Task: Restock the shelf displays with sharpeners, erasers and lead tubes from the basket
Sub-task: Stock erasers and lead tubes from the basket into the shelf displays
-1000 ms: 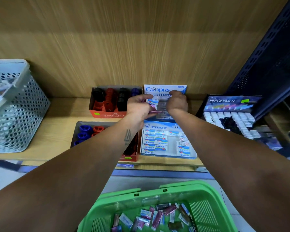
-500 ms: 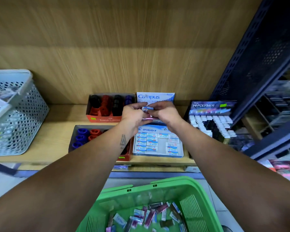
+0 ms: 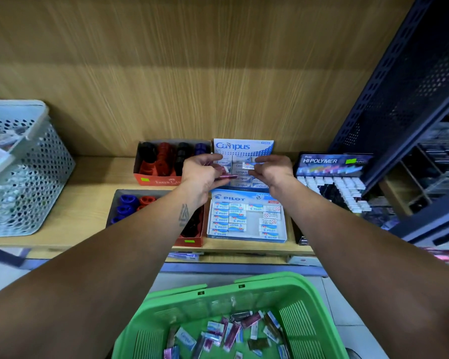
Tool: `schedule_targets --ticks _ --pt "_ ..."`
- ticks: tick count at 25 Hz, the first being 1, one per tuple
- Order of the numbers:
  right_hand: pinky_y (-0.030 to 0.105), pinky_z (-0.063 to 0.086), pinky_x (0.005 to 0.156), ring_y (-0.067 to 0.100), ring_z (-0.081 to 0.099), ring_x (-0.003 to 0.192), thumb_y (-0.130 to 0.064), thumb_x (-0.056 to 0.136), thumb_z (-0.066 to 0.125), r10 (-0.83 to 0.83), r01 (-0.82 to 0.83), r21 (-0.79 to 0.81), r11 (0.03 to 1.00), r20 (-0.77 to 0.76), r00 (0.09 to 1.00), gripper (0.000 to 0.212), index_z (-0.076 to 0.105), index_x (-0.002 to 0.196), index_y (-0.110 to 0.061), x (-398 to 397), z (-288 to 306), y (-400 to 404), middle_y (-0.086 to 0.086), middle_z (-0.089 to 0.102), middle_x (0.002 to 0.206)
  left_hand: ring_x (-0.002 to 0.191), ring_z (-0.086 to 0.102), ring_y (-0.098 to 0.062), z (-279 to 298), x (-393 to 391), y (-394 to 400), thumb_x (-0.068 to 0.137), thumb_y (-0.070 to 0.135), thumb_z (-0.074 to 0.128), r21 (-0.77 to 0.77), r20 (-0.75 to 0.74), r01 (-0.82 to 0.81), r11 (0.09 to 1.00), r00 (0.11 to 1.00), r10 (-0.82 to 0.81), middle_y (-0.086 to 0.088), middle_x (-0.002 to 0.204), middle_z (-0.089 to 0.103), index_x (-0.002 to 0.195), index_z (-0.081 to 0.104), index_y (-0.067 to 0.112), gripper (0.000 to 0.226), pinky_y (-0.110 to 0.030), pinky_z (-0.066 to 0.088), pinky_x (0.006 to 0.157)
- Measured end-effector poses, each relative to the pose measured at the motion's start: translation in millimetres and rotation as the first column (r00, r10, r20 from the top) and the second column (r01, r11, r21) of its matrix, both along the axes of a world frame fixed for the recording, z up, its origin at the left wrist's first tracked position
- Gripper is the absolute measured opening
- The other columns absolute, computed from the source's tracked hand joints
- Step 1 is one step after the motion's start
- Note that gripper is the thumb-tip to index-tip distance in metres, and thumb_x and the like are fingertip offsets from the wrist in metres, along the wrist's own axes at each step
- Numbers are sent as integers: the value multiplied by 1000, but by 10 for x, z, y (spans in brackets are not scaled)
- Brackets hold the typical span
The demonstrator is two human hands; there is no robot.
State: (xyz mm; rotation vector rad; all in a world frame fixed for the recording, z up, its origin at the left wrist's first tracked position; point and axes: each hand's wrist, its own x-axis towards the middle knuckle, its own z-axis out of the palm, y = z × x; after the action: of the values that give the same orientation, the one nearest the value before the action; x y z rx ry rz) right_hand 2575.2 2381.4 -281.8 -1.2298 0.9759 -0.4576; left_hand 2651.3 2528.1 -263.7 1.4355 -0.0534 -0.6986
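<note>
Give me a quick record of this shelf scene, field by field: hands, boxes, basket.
left hand: holds pink packets
right hand: pinches a small eraser over the Campus box
Pilot box: in front, eraser rows with gaps
sharpener boxes: left of the eraser boxes
green basket: below, loose packets inside

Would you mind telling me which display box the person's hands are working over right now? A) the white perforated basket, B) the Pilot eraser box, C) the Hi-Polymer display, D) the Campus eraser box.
D: the left hand and right hand are raised in front of the Campus eraser box at the back, the right pinching a small eraser.
</note>
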Motion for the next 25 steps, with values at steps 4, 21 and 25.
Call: schedule_targets --ticks 4,21,25 --pt "29 60 80 32 72 83 18 80 67 104 -113 28 993 219 970 27 67 103 5 -224 143 215 21 68 99 96 69 -40 74 -11 88 88 -19 56 7 26 -15 1000 1000 15 -28 114 62 113 66 -3 31 -33 62 61" --pt "45 59 76 34 71 84 -7 91 68 210 -563 -506 653 -593 777 19 69 109 -4 -854 -344 501 19 71 96 102 67 -34 35 -484 482 86 -23 53 86 34 44 995 998 -47 -13 107 58 101 69 10 40 -36 63 69" --pt "36 54 89 26 66 99 -17 89 70 270 -780 -467 418 -756 597 19 72 107 -10 -892 -316 477 12 71 107 103 66 -32 42 -469 524 86 -22 55 113 51 64 992 996 -70 -20 118 59 103 68 10 39 -39 63 72"
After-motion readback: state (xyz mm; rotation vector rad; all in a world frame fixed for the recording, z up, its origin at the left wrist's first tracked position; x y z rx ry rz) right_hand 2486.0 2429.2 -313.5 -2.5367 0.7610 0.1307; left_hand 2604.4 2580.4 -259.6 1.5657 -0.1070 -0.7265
